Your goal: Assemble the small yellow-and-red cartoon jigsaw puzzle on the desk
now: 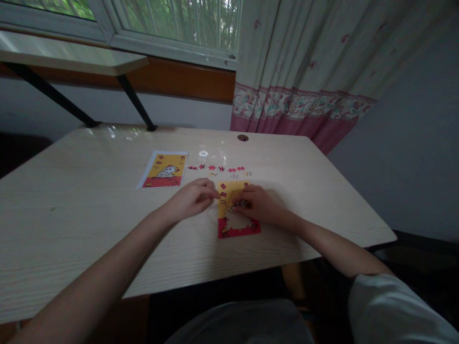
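Note:
A yellow and red jigsaw puzzle (239, 232) lies on the table in front of me, with a gap in its lower middle where the pale tabletop shows. My right hand (260, 203) rests over the puzzle's right side, its fingers bent together around a small white puzzle piece (233, 207) near the centre. At the puzzle's left edge is my left hand (195, 198), fingers curled and the index finger touching the border; anything between thumb and finger is too small to make out. Loose puzzle pieces (212, 167), red and white, lie in rows beyond the puzzle.
A printed reference picture (165, 171) of a white animal on yellow and red lies to the left. The wooden table (89, 205) has a round cable hole (243, 138) at the back. A raised shelf (71, 52) stands at back left, and a curtain (287, 100) hangs behind.

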Available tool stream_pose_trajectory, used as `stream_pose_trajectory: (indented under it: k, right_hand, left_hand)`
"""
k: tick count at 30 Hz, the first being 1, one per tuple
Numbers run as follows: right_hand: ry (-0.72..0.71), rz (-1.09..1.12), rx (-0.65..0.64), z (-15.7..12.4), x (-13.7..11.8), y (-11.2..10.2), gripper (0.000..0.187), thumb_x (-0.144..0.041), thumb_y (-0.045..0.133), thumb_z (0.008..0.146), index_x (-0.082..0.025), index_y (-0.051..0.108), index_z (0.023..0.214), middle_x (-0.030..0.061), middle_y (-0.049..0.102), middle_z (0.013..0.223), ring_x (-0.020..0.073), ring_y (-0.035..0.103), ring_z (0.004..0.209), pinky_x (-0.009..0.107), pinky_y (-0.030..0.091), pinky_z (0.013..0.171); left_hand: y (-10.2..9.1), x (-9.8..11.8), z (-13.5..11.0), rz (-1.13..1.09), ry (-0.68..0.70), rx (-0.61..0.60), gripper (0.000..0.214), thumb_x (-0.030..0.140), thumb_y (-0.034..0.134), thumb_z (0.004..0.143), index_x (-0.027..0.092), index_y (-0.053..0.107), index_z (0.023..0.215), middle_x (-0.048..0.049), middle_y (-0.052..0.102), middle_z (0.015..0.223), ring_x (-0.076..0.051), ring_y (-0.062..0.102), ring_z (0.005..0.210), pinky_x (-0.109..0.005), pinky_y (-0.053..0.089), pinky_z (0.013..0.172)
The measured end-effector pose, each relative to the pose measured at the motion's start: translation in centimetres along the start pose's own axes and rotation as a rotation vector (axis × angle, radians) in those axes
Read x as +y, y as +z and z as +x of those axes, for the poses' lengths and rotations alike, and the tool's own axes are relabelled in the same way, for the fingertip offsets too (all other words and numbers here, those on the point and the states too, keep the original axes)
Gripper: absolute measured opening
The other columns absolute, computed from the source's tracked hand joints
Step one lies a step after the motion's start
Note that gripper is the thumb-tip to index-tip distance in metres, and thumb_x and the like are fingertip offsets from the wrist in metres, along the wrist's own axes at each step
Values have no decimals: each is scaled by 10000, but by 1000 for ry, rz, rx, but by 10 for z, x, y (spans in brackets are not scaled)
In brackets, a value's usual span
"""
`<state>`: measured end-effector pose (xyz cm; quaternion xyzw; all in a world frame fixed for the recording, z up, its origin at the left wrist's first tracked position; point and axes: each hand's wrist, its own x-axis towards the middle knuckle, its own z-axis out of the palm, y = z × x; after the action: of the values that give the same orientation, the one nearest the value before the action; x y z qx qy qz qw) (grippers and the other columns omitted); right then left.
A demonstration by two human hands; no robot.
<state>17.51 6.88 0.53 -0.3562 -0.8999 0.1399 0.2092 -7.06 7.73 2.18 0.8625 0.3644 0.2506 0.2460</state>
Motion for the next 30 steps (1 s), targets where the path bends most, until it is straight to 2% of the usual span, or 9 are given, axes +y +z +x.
stream_pose_trajectory:
  k: [6, 9, 14, 19, 24, 30]
  right_hand:
    - [24, 0, -14, 1, -3, 2, 143, -302, 689, 789, -219, 691, 905, 39, 682, 895, 180, 596, 872, 318, 416, 812]
    - [7, 0, -11, 1, -2, 2, 149, -312, 673, 803, -215, 687, 915, 41, 683, 896, 179, 594, 876, 313, 415, 808]
    - [-13, -31, 2, -1, 1, 4, 165, -312, 683, 793, -210, 682, 922, 41, 684, 910, 183, 594, 895, 321, 410, 837]
    - [-93, -105, 20, -4, 1, 4, 150, -327, 611, 855, -223, 688, 931, 41, 673, 932, 177, 587, 911, 338, 389, 877]
    - [-201, -247, -35, -8, -3, -1, 226, -352, 499, 923, -236, 687, 972, 47, 664, 990, 204, 548, 982, 368, 363, 910]
    - [-256, -367, -83, -9, -9, -7, 218, -324, 487, 931, -227, 670, 997, 54, 652, 995, 211, 526, 982, 365, 365, 886]
  left_hand:
    - [4, 6, -5, 104, 76, -161, 256, 140, 468, 802, 190, 707, 878, -54, 531, 879, -172, 533, 843, -275, 447, 736]
    - [8, 11, -5, 154, 103, -217, 306, 137, 464, 814, 225, 709, 977, -54, 524, 884, -178, 527, 852, -267, 443, 723]
    - [10, 15, -5, 258, 139, -223, 342, 134, 450, 825, 246, 707, 1021, -53, 525, 893, -172, 527, 844, -258, 441, 712]
    - [11, 15, -6, 300, 163, -219, 324, 127, 458, 822, 221, 710, 1002, -60, 537, 906, -173, 536, 861, -261, 450, 729]
    - [11, 17, -6, 348, 194, -207, 317, 123, 460, 820, 228, 706, 990, -57, 547, 914, -170, 534, 857, -262, 461, 740]
    - [11, 20, -6, 435, 233, -224, 274, 126, 468, 818, 202, 707, 930, -74, 553, 901, -193, 541, 853, -296, 479, 734]
